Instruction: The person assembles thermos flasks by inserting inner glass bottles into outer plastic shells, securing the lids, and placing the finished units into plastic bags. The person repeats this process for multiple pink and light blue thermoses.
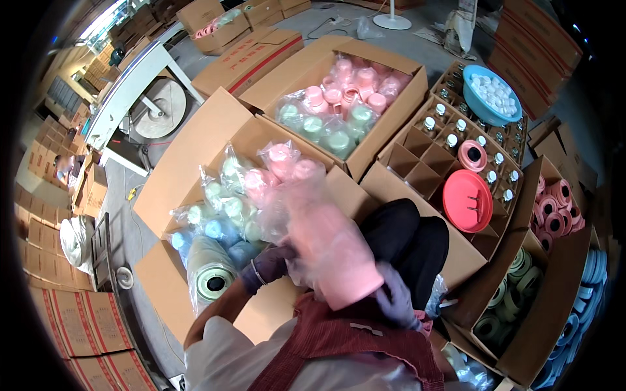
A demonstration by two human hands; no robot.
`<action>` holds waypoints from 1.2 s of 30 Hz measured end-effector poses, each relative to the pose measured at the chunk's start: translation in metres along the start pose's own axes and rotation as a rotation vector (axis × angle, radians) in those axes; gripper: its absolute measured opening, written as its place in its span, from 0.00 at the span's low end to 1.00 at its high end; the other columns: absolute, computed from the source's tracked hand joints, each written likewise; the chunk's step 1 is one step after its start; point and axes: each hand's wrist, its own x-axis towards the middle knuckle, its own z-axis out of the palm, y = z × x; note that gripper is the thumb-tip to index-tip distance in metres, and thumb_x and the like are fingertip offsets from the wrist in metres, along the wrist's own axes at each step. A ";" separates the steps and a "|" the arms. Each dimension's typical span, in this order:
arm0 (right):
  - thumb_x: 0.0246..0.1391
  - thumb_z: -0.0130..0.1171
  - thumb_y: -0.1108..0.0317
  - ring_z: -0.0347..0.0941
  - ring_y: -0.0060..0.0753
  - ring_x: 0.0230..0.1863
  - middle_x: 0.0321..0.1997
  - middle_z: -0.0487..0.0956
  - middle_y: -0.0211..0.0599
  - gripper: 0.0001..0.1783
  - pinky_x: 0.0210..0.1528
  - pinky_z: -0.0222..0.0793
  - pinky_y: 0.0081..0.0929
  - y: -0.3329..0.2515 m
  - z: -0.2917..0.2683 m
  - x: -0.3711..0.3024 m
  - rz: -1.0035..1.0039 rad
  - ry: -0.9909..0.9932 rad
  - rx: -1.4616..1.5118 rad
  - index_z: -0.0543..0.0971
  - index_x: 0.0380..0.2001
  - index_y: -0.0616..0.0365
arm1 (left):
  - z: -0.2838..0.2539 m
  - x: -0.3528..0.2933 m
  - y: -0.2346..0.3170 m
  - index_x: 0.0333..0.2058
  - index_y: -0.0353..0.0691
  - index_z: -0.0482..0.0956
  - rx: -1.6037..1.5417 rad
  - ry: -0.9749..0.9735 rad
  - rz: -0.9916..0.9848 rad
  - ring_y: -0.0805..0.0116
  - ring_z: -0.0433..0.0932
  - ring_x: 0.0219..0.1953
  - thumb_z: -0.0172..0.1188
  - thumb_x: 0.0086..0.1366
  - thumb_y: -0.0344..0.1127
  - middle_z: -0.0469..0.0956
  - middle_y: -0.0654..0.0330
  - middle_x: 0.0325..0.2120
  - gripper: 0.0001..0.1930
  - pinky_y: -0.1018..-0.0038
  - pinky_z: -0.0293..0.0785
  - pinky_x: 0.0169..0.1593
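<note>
Pink plastic cylinder point(336, 251), one piece in a clear bag point(277, 221), slants between my two gloved hands, its wide end just left of my right hand point(396, 300). My left hand point(267, 266) is mostly closed, fingers curled on the bag at the cylinder's side. My right hand is blurred, fingers loosely spread; I cannot tell whether it touches the cylinder. Room is tight: my two knees point(407, 234) crowd just ahead of my right hand, and bagged pieces in an open carton point(189, 163) fill the space ahead of my left. One bagged green cylinder point(202, 257) lies just left of that hand. Well beyond my right hand, a divided carton point(411, 153) shows about nine white-capped bottles point(451, 140), one red dish point(460, 195) and one pink ring point(463, 155).
</note>
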 end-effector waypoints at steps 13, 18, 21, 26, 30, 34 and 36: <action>0.54 0.57 0.74 0.68 0.51 0.61 0.59 0.72 0.47 0.21 0.64 0.64 0.41 0.006 -0.072 0.060 0.051 0.275 -0.520 0.75 0.53 0.58 | -0.245 0.286 0.167 0.48 0.35 0.74 0.824 0.706 0.824 0.61 0.77 0.36 0.57 0.68 0.39 0.77 0.56 0.37 0.16 0.71 0.77 0.39; 0.58 0.56 0.68 0.69 0.52 0.57 0.56 0.72 0.48 0.16 0.59 0.66 0.39 0.015 -0.094 -0.059 0.490 0.712 -0.624 0.75 0.49 0.60 | -0.247 0.367 0.166 0.49 0.34 0.74 1.399 0.650 0.697 0.59 0.77 0.38 0.56 0.68 0.40 0.77 0.54 0.38 0.17 0.70 0.76 0.42; 0.57 0.57 0.68 0.69 0.53 0.57 0.54 0.73 0.49 0.17 0.59 0.66 0.40 0.013 -0.059 -0.148 0.718 0.822 -0.693 0.75 0.50 0.60 | -0.203 0.406 0.148 0.50 0.34 0.73 1.575 0.629 0.676 0.58 0.77 0.40 0.56 0.68 0.40 0.77 0.52 0.39 0.18 0.69 0.76 0.43; 0.56 0.58 0.69 0.70 0.52 0.57 0.55 0.73 0.49 0.17 0.60 0.67 0.37 -0.010 -0.005 -0.233 0.980 0.996 -0.537 0.77 0.49 0.59 | -0.179 0.382 0.144 0.51 0.34 0.73 1.711 0.648 0.671 0.56 0.77 0.42 0.55 0.69 0.41 0.77 0.50 0.41 0.19 0.68 0.76 0.46; 0.54 0.58 0.71 0.70 0.51 0.57 0.55 0.73 0.48 0.18 0.61 0.66 0.36 -0.029 -0.025 -0.304 1.055 1.240 -0.736 0.77 0.49 0.59 | -0.166 0.351 0.139 0.52 0.33 0.73 1.783 0.648 0.671 0.55 0.77 0.44 0.55 0.69 0.42 0.77 0.49 0.43 0.20 0.66 0.75 0.48; 0.53 0.58 0.71 0.69 0.51 0.57 0.53 0.74 0.47 0.17 0.61 0.64 0.36 -0.010 -0.048 -0.415 1.199 1.491 -0.923 0.77 0.48 0.59 | -0.143 0.323 0.129 0.53 0.33 0.72 1.833 0.584 0.697 0.53 0.77 0.46 0.55 0.69 0.42 0.78 0.47 0.44 0.20 0.65 0.75 0.50; 0.53 0.58 0.69 0.74 0.44 0.53 0.52 0.76 0.46 0.19 0.55 0.70 0.33 0.000 -0.068 -0.456 1.214 1.602 -0.815 0.78 0.49 0.59 | -0.130 0.310 0.120 0.54 0.33 0.72 1.852 0.505 0.723 0.53 0.77 0.47 0.55 0.70 0.42 0.78 0.46 0.45 0.21 0.65 0.75 0.51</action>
